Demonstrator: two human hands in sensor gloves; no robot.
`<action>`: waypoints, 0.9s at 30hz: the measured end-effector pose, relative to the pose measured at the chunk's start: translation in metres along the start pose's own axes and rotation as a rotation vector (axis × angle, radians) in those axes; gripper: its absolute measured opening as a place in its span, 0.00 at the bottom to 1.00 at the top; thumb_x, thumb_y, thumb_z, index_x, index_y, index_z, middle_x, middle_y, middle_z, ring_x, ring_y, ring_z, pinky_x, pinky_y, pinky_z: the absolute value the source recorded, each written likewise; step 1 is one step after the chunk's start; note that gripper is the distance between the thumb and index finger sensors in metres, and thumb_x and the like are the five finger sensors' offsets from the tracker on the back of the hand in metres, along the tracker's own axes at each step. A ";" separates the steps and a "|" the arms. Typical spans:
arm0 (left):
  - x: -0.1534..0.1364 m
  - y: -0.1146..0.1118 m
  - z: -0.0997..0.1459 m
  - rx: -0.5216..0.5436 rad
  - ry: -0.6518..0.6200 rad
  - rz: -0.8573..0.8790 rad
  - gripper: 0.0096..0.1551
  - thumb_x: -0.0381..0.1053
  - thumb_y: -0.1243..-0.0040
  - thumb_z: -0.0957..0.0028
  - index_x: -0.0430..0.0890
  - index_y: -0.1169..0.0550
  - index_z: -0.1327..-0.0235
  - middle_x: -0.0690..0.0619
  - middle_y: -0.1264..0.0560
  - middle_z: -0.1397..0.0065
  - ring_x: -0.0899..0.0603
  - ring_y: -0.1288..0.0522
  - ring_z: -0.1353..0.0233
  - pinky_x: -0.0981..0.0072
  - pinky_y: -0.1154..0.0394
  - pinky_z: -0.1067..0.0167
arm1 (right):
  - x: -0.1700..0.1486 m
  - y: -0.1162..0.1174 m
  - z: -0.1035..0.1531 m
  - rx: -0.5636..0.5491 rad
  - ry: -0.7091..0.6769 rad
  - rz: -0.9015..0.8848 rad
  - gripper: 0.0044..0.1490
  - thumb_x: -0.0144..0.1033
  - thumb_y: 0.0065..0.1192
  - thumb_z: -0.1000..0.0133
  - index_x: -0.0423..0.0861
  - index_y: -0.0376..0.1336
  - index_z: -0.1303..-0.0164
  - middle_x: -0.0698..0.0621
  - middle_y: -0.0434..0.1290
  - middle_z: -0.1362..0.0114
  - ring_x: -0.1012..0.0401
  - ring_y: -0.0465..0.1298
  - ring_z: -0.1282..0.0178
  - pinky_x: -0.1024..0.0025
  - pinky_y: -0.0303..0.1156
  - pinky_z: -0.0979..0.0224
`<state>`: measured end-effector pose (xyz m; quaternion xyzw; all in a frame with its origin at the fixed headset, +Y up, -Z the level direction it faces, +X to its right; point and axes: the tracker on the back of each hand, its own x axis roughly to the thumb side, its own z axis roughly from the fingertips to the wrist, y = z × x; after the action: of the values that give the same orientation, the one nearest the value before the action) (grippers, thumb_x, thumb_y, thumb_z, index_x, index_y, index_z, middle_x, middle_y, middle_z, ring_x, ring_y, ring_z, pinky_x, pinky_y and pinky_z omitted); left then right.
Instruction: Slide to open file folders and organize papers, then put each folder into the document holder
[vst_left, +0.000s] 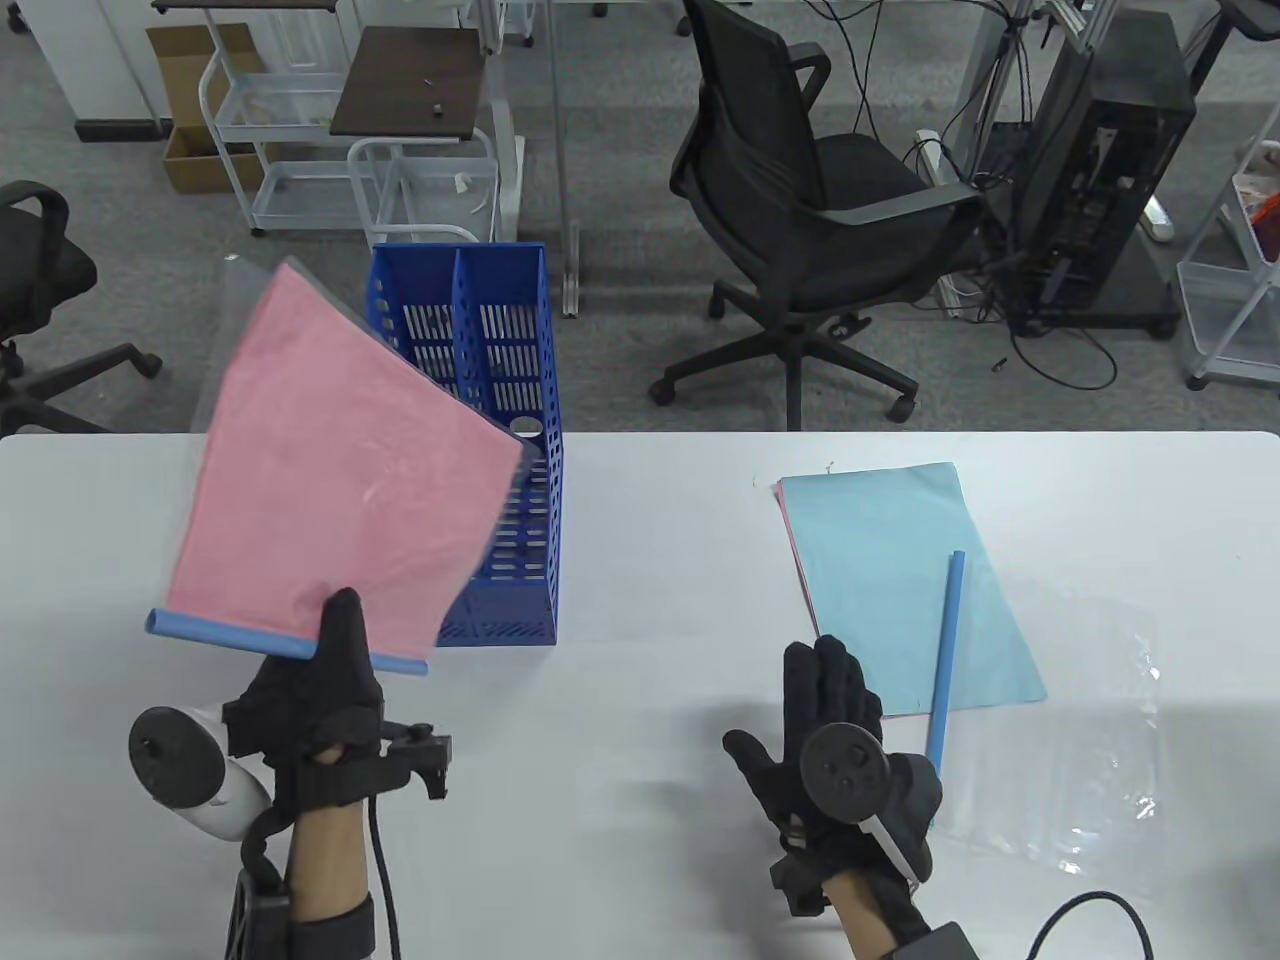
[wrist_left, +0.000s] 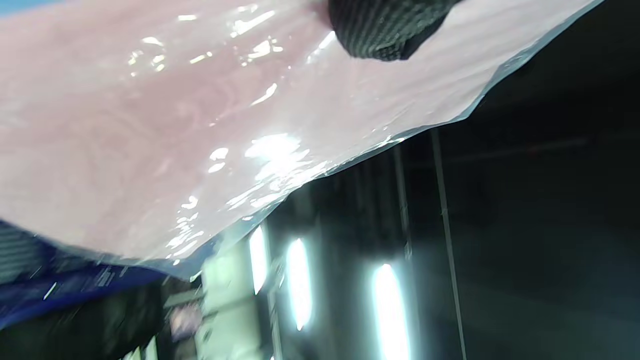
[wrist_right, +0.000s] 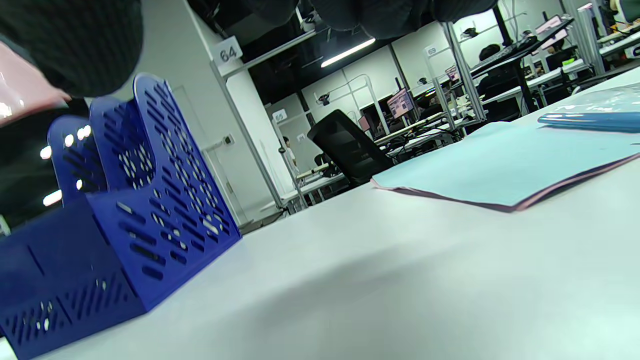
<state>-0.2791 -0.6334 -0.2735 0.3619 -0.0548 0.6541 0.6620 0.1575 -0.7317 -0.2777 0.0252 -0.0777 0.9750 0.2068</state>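
Observation:
My left hand (vst_left: 335, 640) pinches the blue slide bar (vst_left: 230, 632) of a clear folder with pink paper (vst_left: 340, 470) and holds it tilted in the air, in front of the blue document holder (vst_left: 490, 440). In the left wrist view the pink folder (wrist_left: 175, 115) fills the top, a gloved fingertip (wrist_left: 385, 30) pressing on it. My right hand (vst_left: 825, 700) lies flat and open on the table, holding nothing. Right of it lies a stack of light blue and pink papers (vst_left: 900, 580) with a loose blue slide bar (vst_left: 945, 650) across it.
A clear plastic folder sleeve (vst_left: 1080, 720) lies flat at the table's right. The blue document holder (wrist_right: 125, 220) stands at the far left of the white table (vst_left: 650, 560), its two slots showing nothing inside. Office chairs and carts stand beyond the far edge.

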 end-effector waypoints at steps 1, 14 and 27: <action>-0.001 -0.001 -0.004 0.038 -0.023 0.005 0.31 0.47 0.38 0.47 0.68 0.26 0.29 0.55 0.25 0.23 0.45 0.19 0.25 0.56 0.21 0.29 | 0.001 0.003 0.000 0.013 -0.008 0.022 0.62 0.67 0.60 0.58 0.48 0.39 0.23 0.41 0.40 0.15 0.40 0.48 0.16 0.38 0.48 0.20; -0.043 -0.033 -0.034 0.120 0.054 -0.101 0.31 0.51 0.41 0.44 0.75 0.31 0.29 0.64 0.30 0.19 0.52 0.25 0.19 0.62 0.27 0.21 | 0.007 0.007 0.005 0.034 -0.040 0.071 0.62 0.67 0.60 0.58 0.48 0.40 0.23 0.41 0.40 0.15 0.40 0.48 0.16 0.38 0.48 0.20; -0.118 -0.048 -0.045 -0.057 0.390 -0.263 0.36 0.55 0.37 0.45 0.77 0.37 0.25 0.68 0.34 0.16 0.54 0.32 0.13 0.62 0.37 0.16 | 0.010 0.015 0.005 0.093 -0.057 0.101 0.61 0.67 0.60 0.58 0.48 0.41 0.23 0.41 0.42 0.15 0.41 0.51 0.16 0.39 0.50 0.20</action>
<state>-0.2700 -0.7009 -0.3906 0.2139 0.1034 0.6180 0.7494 0.1423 -0.7417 -0.2737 0.0586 -0.0395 0.9856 0.1539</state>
